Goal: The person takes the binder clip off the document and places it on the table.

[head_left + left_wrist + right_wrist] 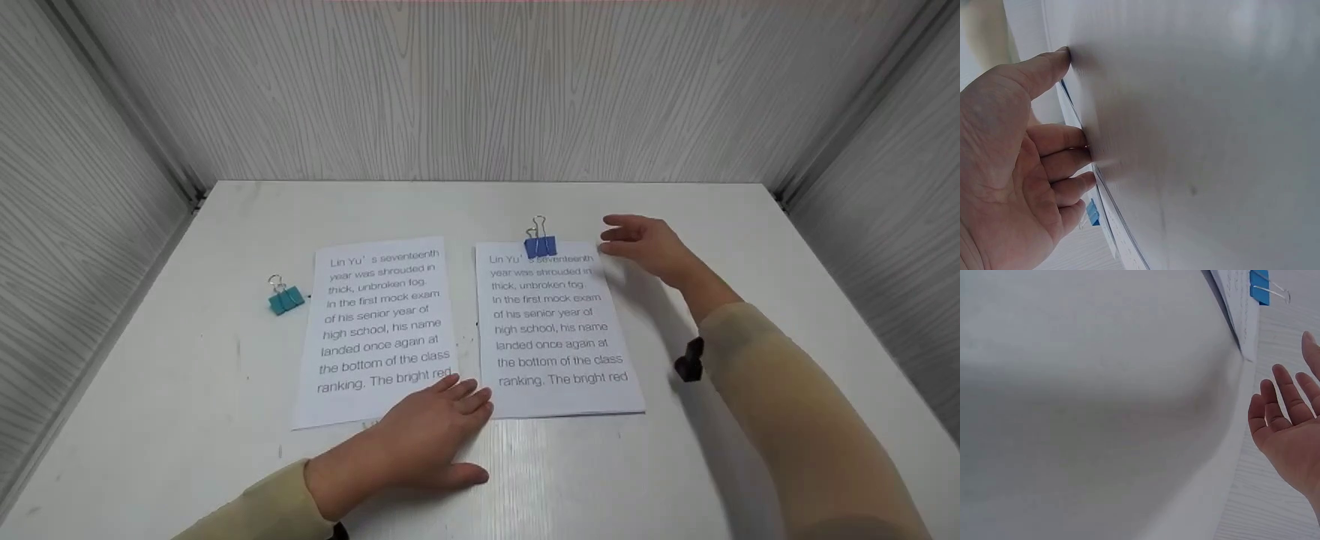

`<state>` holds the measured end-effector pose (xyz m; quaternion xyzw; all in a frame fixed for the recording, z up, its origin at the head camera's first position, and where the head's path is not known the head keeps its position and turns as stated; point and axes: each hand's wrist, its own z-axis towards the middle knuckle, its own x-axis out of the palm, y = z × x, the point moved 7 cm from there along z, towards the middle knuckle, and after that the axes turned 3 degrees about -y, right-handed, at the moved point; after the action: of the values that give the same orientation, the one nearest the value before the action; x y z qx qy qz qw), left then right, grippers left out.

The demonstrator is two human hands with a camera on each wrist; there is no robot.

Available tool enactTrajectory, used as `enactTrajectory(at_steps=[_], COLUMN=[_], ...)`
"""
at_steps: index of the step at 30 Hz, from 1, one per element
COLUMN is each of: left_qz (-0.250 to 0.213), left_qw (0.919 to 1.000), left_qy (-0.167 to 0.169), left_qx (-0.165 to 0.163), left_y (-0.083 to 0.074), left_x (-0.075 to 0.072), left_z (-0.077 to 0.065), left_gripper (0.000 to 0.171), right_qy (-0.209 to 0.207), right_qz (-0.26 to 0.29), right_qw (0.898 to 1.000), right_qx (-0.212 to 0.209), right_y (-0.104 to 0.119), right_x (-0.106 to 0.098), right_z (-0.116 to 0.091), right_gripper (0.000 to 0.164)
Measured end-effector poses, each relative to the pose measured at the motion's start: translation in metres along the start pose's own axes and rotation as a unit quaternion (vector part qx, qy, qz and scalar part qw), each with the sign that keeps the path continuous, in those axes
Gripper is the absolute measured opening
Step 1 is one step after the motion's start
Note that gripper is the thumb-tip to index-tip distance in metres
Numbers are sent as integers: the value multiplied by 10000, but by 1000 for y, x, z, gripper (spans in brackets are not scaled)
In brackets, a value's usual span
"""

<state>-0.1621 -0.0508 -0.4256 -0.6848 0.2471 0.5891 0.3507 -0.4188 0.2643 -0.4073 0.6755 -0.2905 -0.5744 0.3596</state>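
Two stacks of printed paper lie side by side, a left stack (382, 330) and a right stack (555, 330). A blue-purple binder clip (540, 247) sits on the top edge of the right stack, its wire handles pointing away. Left of the left stack, a teal binder clip (286, 301) lies on the table. My left hand (431, 435) overlaps the left stack's bottom right corner, thumb spread and fingers loosely bent, holding nothing. Beside the right stack's top right corner hovers my right hand (649, 244), empty, its fingers relaxed and apart in the right wrist view.
The white table (225, 390) is bounded by a wood-grain back panel (480, 90) and side panels at left and right. A small black piece (690, 360) shows at the right sleeve's cuff.
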Motion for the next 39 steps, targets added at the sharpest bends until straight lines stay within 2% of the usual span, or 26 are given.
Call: enactTrajectory(at_steps=[5, 11, 17, 26, 31, 39], left_qz=[43, 194, 143, 185, 196, 269], left_qw=[10000, 9998, 9999, 9998, 9998, 9996], left_qy=[9, 10, 63, 95, 78, 57], left_qx=[39, 85, 52, 16, 28, 32], left_y=[0, -1, 0, 1, 0, 0], left_x=[1, 1, 2, 3, 3, 3], left_z=[0, 4, 4, 2, 2, 2], left_gripper=[78, 78, 79, 78, 78, 78], right_qy=[154, 291, 577, 581, 572, 618], right_qz=[-94, -362, -737, -1023, -951, -449], right_qw=[9995, 9986, 9952, 9924, 9931, 9966], right_qx=[262, 269, 301, 372, 377, 297], right_y=[-13, -15, -15, -18, -18, -15], right_x=[8, 9, 14, 24, 28, 26], right_z=[10, 14, 15, 19, 18, 12], right_gripper=[73, 74, 78, 83, 83, 85])
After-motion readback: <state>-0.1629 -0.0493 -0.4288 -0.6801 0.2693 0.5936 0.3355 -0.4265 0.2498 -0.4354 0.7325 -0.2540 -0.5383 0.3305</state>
